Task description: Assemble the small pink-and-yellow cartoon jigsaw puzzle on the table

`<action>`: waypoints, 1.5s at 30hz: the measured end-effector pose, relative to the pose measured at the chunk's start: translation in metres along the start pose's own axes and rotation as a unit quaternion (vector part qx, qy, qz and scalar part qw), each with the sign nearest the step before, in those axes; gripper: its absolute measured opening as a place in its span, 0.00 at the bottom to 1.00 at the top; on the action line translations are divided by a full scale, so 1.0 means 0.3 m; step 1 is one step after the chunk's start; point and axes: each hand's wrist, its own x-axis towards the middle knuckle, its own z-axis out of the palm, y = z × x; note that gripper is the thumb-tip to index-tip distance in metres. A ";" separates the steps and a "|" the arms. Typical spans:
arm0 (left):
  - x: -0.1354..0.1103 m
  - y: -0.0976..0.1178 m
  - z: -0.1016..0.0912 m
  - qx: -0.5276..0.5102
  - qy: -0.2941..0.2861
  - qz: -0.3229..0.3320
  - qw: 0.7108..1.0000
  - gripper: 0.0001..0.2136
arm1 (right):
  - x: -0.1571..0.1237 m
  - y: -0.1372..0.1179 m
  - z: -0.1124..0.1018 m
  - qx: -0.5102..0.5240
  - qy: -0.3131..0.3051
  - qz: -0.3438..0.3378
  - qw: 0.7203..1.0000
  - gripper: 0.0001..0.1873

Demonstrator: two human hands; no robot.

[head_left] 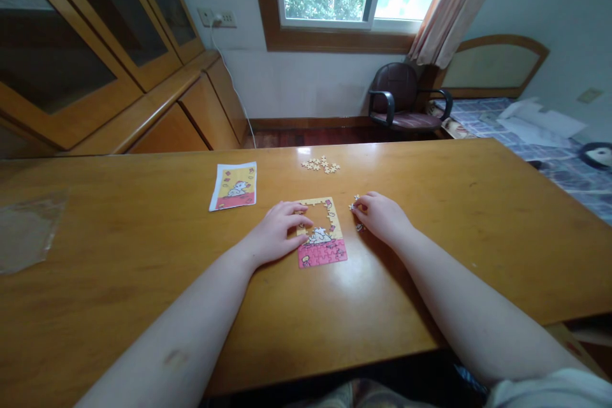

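Note:
A partly filled jigsaw puzzle [322, 254] lies flat on the wooden table, pink along the bottom with a yellow border around a bare gap. My left hand [280, 229] rests over its left edge, fingers spread and touching it. To the right of the puzzle, my right hand [377, 215] has its thumb and fingertips pinched on a small jigsaw piece [352, 207]. Loose pieces lie close to that hand, one just beyond the fingers and a darker piece [360, 227] partly under them. A picture card [235, 186] with a white animal lies to the left.
Several pale jigsaw pieces [320, 165] are scattered near the far edge of the table [157, 236]. A clear plastic bag [29, 229] lies at far left. Beyond the table stand an armchair [404, 95], a bed [568, 166] and a wooden cabinet [162, 121].

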 end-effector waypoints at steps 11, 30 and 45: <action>0.002 0.012 -0.008 -0.005 0.002 -0.002 1.000 0.11 | -0.010 -0.006 0.006 0.014 -0.003 -0.002 1.000 0.12; -0.003 -0.010 0.003 -0.002 -0.015 0.019 1.000 0.13 | -0.044 -0.059 -0.001 0.243 -0.074 -0.161 0.954 0.04; -0.004 -0.009 0.001 -0.010 -0.022 0.024 0.999 0.14 | -0.052 -0.036 -0.020 0.165 -0.074 -0.322 0.929 0.13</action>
